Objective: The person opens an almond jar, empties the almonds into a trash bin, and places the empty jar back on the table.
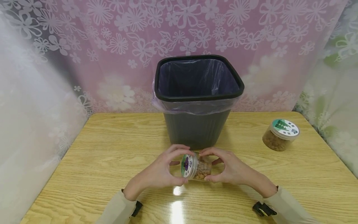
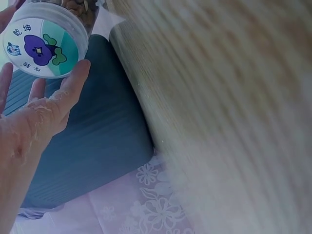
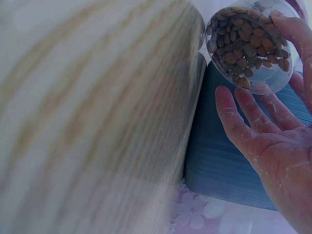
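Observation:
A small clear plastic jar (image 1: 203, 171) of brown nuts lies tipped on its side just in front of the bin, its lid (image 1: 186, 166) facing left. My left hand (image 1: 158, 172) grips the lid's rim between thumb and fingers. From the other side my right hand (image 1: 235, 168) holds the jar's bottom end with curved fingers and thumb. The left wrist view shows a purple cartoon plant on the white and green lid label (image 2: 41, 46). In the right wrist view the nuts (image 3: 248, 44) show through the jar's clear base.
Behind the hands stands a dark grey bin (image 1: 195, 127) with a thin purple liner bag (image 1: 195, 107). A second jar (image 1: 277, 140) of nuts, lid on, sits on the wooden table (image 1: 117, 137) at the right. Flowered pink cloth (image 1: 126, 62) hangs behind the table.

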The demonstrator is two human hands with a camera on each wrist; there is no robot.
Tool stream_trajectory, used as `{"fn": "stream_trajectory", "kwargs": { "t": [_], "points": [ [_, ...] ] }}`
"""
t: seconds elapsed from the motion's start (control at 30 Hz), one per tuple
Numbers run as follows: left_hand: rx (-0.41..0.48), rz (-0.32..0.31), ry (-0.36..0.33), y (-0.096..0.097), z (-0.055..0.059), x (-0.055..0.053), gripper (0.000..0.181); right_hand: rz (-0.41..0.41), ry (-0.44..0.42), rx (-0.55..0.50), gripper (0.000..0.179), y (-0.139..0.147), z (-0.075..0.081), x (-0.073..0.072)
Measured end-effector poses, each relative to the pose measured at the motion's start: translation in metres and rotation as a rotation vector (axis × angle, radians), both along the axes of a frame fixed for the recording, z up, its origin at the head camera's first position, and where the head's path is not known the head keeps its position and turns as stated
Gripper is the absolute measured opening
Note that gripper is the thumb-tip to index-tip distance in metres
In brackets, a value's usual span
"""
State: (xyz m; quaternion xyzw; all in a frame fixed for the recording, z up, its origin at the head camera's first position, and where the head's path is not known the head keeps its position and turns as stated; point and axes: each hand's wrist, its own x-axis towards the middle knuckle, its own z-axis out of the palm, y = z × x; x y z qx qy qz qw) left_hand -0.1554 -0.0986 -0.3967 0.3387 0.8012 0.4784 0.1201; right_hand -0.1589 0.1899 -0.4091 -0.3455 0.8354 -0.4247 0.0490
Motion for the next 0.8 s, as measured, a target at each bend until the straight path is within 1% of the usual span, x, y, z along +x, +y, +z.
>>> {"fn": "stream_trajectory", "kwargs": {
  "t": [0.2, 0.47, 0.8],
  "points": [
    [0.005, -0.003, -0.001, 0.0012, -0.0018, -0.0008, 0.075, 0.003, 0.008, -0.001, 0.062, 0.0001, 0.0008, 0.0],
    [-0.007, 0.011, -0.029, 0.0013, -0.0002, -0.0013, 0.072, -0.004, 0.005, 0.004, 0.062, 0.0001, 0.0016, -0.0004],
    [0.011, 0.032, -0.063, 0.0029, 0.0004, 0.0001, 0.073, -0.001, 0.008, 0.0, 0.063, -0.0004, 0.0015, -0.0004]
  ]
}}
